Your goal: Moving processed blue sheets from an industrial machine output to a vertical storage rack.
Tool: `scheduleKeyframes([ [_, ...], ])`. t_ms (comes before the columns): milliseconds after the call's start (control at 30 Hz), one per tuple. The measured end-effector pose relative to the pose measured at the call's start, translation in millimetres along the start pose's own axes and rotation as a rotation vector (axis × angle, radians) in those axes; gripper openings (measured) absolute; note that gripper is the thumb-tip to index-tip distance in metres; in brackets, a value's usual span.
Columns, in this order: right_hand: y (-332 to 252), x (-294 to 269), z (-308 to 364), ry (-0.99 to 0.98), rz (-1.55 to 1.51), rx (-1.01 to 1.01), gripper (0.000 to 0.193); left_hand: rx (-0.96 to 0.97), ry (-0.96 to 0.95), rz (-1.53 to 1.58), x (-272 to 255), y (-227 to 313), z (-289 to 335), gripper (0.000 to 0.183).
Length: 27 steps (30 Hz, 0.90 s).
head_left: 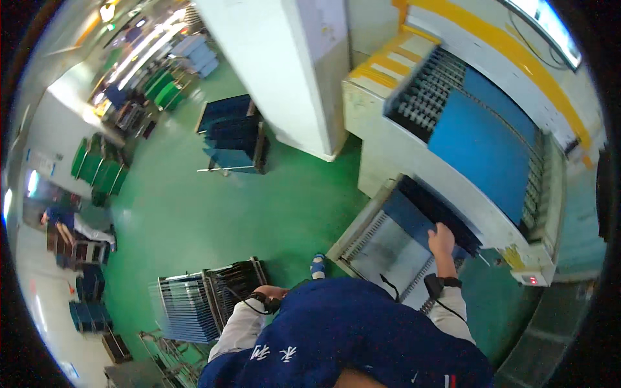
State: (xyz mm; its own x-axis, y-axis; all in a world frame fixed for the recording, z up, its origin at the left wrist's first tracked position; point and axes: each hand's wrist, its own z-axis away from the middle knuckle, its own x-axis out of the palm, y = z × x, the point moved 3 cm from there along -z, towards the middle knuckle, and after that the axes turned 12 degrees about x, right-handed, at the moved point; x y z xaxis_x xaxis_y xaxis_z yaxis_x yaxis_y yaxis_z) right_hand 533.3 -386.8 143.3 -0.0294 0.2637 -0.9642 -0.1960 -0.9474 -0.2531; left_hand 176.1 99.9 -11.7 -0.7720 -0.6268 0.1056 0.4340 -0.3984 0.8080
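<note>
My right hand [442, 239] is closed at the upper edge of a dark blue panel [412, 215]. That panel leans with several other dark panels in a rack [390, 255] with toothed side strips, beside the machine. My left hand [277, 293] hangs low by my body, next to a second rack [210, 299] filled with upright dark and blue panels. My torso partly hides the left hand, and its fingers do not show clearly. A cable runs from the band on each wrist.
A white roller machine [381, 152] stands at the right, with large blue panels [482, 152] on its rollers. Beyond my left hand, a white pillar [278, 71] rises near another panel rack [233, 132]. Another person [77, 226] bends over racks at the far left.
</note>
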Motion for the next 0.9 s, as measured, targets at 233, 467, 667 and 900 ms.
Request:
scheduleKeyframes([
  [233, 4.4, 17.1, -10.1, 0.046, 0.174, 0.068, 0.023, 0.041, 0.09, -0.091, 4.6, -38.2, -3.5, 0.05],
  [467, 4.4, 24.2, -4.6, 0.06, 0.264, 0.132, 0.025, -0.281, 0.041, -0.191, 4.7, -24.6, -7.6, 0.048],
  [667, -4.0, 19.6, -3.4, 0.078, 0.292, 0.085, 0.033, -0.321, -0.041, -0.249, 4.9, -27.7, -10.1, 0.047],
  [900, -1.9, 25.6, -0.3, 0.064, 0.305, 0.066, 0.037, -0.295, 0.026, -0.463, 6.9, -13.6, 0.5, 0.055],
])
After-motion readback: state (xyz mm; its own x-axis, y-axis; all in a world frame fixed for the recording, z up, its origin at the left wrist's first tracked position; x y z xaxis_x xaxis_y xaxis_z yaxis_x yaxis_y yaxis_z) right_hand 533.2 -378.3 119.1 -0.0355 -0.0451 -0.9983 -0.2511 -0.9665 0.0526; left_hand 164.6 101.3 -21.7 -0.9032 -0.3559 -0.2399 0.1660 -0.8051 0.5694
